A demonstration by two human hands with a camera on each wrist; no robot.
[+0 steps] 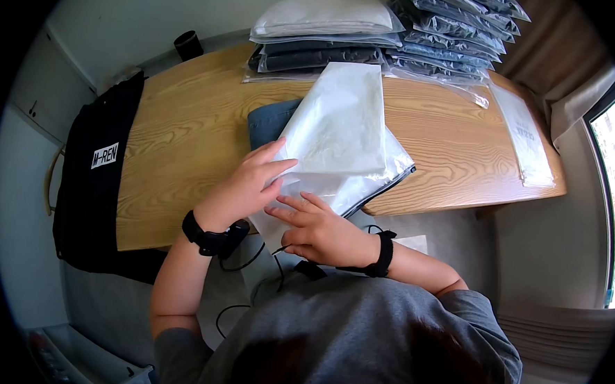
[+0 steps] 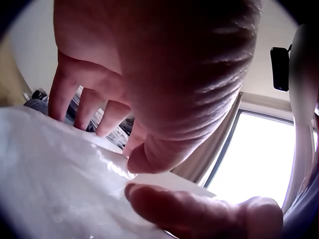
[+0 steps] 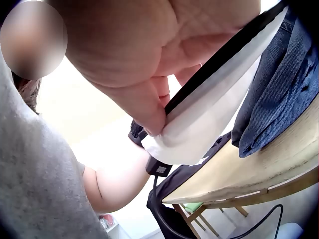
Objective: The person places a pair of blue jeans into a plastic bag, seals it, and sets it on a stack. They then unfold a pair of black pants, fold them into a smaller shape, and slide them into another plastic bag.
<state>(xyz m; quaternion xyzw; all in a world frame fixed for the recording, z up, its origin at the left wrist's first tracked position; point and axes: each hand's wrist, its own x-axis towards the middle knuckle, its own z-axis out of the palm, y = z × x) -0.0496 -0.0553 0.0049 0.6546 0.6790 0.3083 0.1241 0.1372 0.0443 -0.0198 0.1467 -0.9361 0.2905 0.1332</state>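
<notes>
A white translucent plastic bag [image 1: 346, 124] with a black strip along one edge lies at the table's near edge, its upper part folded over. Folded blue jeans [image 1: 269, 120] stick out from beneath it on the left. My left hand [image 1: 242, 185] rests on the bag's left side, fingers spread and fairly straight against the plastic. At the near edge, my right hand [image 1: 322, 234] pinches the bag between thumb and fingers. In the right wrist view, the thumb [image 3: 144, 117] presses the white plastic beside the black strip.
Bagged garments [image 1: 322, 36] are stacked at the back, with a taller stack [image 1: 454, 40] to their right. A flat clear bag [image 1: 526, 141] lies at the table's right end. Black clothing [image 1: 96, 174] hangs over the left edge. Cables [image 1: 245, 262] dangle near the body.
</notes>
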